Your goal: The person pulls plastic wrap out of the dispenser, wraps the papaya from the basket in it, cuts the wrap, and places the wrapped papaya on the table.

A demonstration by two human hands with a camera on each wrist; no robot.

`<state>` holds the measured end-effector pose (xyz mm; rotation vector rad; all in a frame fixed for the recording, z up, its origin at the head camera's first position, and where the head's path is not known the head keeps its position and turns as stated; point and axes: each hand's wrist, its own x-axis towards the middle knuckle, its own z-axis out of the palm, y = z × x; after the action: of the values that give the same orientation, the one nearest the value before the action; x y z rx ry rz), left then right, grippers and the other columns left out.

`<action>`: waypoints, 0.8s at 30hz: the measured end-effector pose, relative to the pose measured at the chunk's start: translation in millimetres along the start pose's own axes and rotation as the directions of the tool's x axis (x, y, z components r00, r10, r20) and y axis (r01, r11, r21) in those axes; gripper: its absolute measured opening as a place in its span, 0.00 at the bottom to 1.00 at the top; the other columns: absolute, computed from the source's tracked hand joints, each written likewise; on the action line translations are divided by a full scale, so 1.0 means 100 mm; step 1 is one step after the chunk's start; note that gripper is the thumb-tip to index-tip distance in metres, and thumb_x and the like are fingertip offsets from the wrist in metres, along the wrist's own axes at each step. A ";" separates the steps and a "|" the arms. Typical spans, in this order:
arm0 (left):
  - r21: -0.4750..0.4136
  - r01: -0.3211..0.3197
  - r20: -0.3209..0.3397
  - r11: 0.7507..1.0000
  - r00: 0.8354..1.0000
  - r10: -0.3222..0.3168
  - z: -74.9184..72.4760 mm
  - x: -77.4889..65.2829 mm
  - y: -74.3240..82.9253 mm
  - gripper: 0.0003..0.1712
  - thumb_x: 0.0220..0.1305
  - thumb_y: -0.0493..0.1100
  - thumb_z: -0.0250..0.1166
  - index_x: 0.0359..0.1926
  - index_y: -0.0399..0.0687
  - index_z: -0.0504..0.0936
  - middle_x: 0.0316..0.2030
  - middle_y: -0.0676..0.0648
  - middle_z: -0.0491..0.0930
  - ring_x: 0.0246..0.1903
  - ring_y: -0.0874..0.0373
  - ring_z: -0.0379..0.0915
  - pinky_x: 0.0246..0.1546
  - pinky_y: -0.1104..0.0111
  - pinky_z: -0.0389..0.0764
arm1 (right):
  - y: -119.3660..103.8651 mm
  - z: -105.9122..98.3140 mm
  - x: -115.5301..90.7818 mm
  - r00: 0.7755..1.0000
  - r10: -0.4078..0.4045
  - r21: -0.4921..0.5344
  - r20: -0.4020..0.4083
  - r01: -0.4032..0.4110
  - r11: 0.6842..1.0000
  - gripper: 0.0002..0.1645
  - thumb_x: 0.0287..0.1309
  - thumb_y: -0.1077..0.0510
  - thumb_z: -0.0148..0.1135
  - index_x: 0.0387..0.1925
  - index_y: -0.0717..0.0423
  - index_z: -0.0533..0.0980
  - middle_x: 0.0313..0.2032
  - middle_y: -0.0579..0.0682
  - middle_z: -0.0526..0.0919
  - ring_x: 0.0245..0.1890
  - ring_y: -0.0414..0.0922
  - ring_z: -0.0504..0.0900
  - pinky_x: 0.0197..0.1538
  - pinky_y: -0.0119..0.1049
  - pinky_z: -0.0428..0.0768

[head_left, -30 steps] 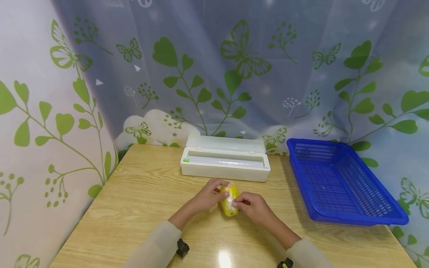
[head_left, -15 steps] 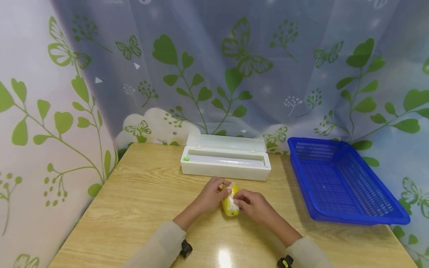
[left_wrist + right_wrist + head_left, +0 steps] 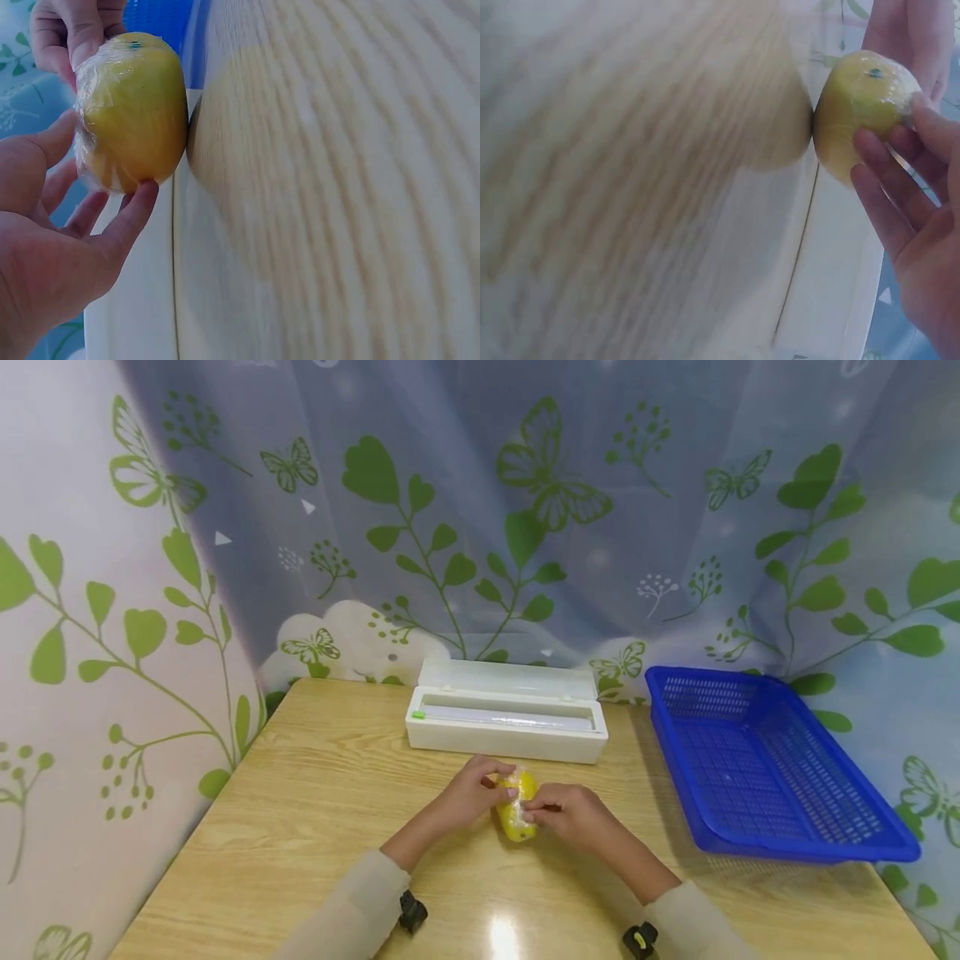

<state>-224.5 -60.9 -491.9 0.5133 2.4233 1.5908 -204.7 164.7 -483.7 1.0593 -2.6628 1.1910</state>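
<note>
An oval yellow fruit (image 3: 517, 828), shiny with cling film (image 3: 105, 82), rests on the wooden table (image 3: 300, 827) between the two hands. My left hand (image 3: 471, 792) holds its far left side, thumb on top and fingertips against the skin. From the right, my right hand (image 3: 573, 814) pinches the film near the fruit's middle with thumb and forefinger. In the right wrist view its other fingers (image 3: 885, 169) are spread along the fruit's side. A small green spot (image 3: 135, 45) shows on one end of the fruit.
Behind the hands stands a white cling film box (image 3: 502, 742), its clear lid (image 3: 510, 679) raised, with a film roll (image 3: 510, 720) inside and a green slider (image 3: 418, 716). A blue plastic basket (image 3: 697, 760) stands at the right. Patterned curtains (image 3: 465, 468) border the table.
The right fingers have shifted slightly over the film on the fruit. The left hand keeps its hold; box and basket stay put apart from a slight camera shift.
</note>
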 end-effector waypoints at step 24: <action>0.128 -0.044 -0.035 0.991 0.998 0.049 0.01 0.06 0.08 0.23 0.69 0.48 0.67 0.61 0.47 0.82 0.46 0.48 0.76 0.42 0.57 0.71 0.41 0.69 0.78 | 0.03 -0.12 0.07 0.967 -0.251 -0.260 0.046 0.254 0.931 0.10 0.57 0.63 0.72 0.40 0.51 0.89 0.33 0.45 0.88 0.26 0.30 0.77 0.29 0.22 0.75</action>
<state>-227.7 -54.7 -485.4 0.5697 2.5710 1.4836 -214.7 169.7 -474.8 1.3100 -2.5016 0.7596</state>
